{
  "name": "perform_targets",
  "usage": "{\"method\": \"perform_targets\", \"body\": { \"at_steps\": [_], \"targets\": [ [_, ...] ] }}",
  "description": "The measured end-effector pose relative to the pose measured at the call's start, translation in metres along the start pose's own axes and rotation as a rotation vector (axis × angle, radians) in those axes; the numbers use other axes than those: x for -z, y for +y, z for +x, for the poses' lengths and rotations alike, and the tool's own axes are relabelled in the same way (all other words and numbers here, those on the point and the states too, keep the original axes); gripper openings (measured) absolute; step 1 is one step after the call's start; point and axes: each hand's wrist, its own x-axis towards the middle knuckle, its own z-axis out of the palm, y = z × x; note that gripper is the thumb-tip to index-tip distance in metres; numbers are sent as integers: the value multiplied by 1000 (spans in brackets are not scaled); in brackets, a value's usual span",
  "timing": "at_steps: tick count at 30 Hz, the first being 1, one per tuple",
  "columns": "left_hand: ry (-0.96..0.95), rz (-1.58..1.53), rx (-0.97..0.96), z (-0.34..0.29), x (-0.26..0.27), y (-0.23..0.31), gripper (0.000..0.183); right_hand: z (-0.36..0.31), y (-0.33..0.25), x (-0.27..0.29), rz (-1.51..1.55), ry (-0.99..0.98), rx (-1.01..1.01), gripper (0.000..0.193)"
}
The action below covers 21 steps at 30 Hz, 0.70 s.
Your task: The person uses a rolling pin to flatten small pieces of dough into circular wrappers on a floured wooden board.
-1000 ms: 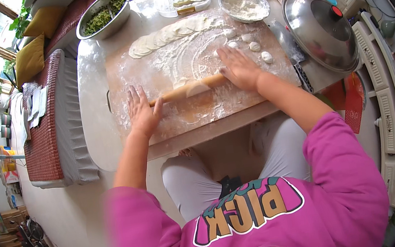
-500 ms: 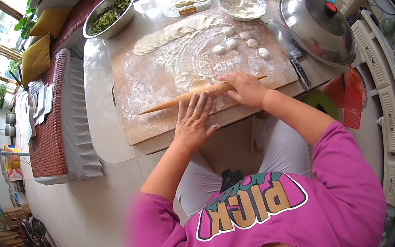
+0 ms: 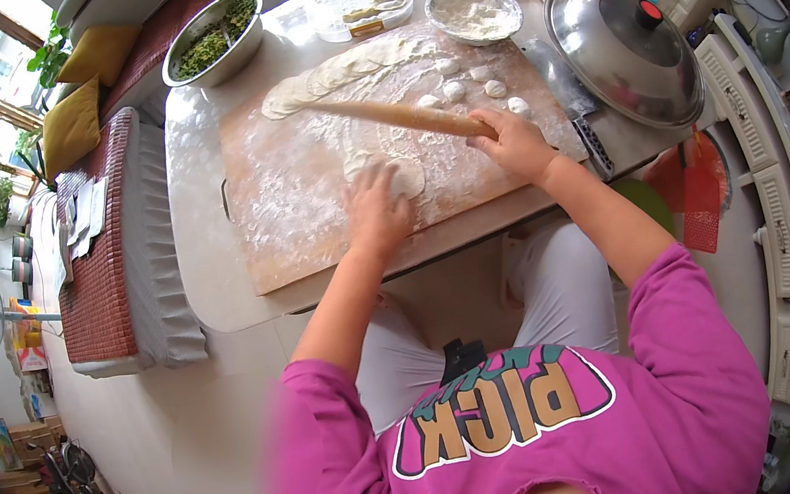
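Observation:
My right hand (image 3: pixel 514 143) is closed round the right end of a wooden rolling pin (image 3: pixel 407 115). The tapered pin is raised over the floured board (image 3: pixel 287 232), its far tip angled up to the left. On the board's near half, the fingers of my left hand (image 3: pixel 378 211) are bent onto the left edge of a thin round dough wrapper (image 3: pixel 412 180); they are slightly blurred and partly hide it. A row of overlapping dough wrappers (image 3: pixel 331 76) lies along the far edge. Several small dough pieces (image 3: pixel 454 91) sit at the right of the board.
Behind the board stand a metal bowl of chopped green filling (image 3: pixel 250 43), a plastic box with dumplings (image 3: pixel 398 14) and a bowl of flour (image 3: pixel 480 28). A large pan lid (image 3: pixel 579 49) and a knife (image 3: pixel 594 146) lie at the right.
The rolling pin has been lifted off the dough and swung away in my right hand. My left hand has let go of the pin and moved onto the wrapper.

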Motion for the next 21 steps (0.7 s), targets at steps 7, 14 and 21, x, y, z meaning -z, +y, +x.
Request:
{"method": "perform_targets", "body": {
  "at_steps": [7,14,21],
  "targets": [
    [125,217,246,-33,14,-45,76,-1,-14,-21,-442,-257,363,47],
    [-54,209,301,-12,31,-67,78,15,6,-27,-447,-308,188,54],
    [49,225,404,36,39,-72,77,53,-11,-21,-474,-274,97,56]
  ]
}}
